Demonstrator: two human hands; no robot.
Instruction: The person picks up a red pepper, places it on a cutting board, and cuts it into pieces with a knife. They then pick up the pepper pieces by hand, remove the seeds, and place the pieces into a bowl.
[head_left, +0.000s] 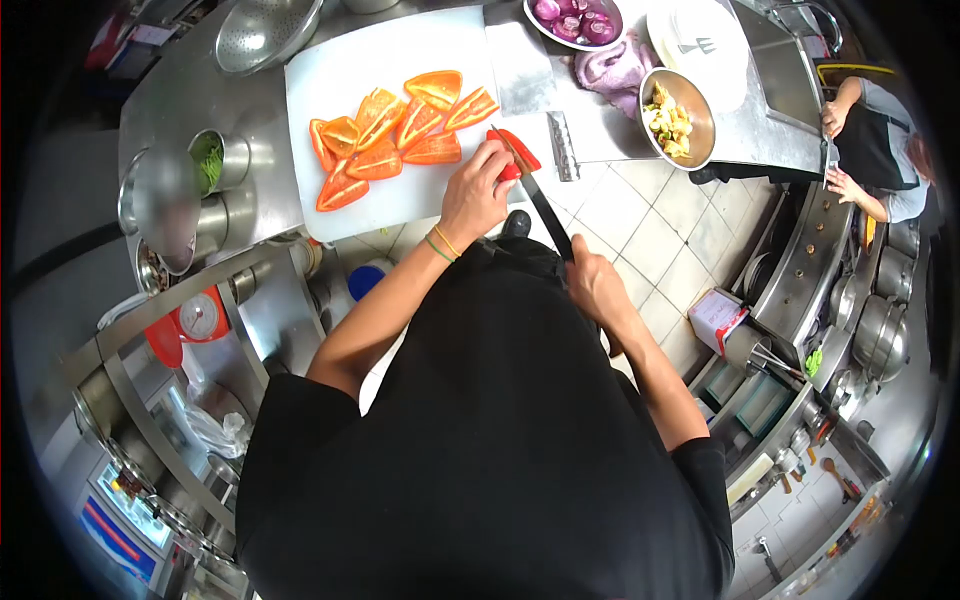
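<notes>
My left hand (478, 195) is closed on a piece of red bell pepper (525, 148), held at the right edge of the white cutting board (390, 45). In my right hand (598, 283) is the handle of a knife (545, 212). Its dark blade points up and left, with the tip end across the red pepper, close to my left fingers. Several orange bell pepper pieces (378, 158) lie on the board, left of and above my left hand, most with the inner side up.
Beyond the board are a colander (262, 35), a bowl of red onions (615, 30), a purple cloth (612, 70) and a metal bowl of yellowish trimmings (704, 105). Metal pots (236, 160) stand at left. Another person (875, 150) works at the far right.
</notes>
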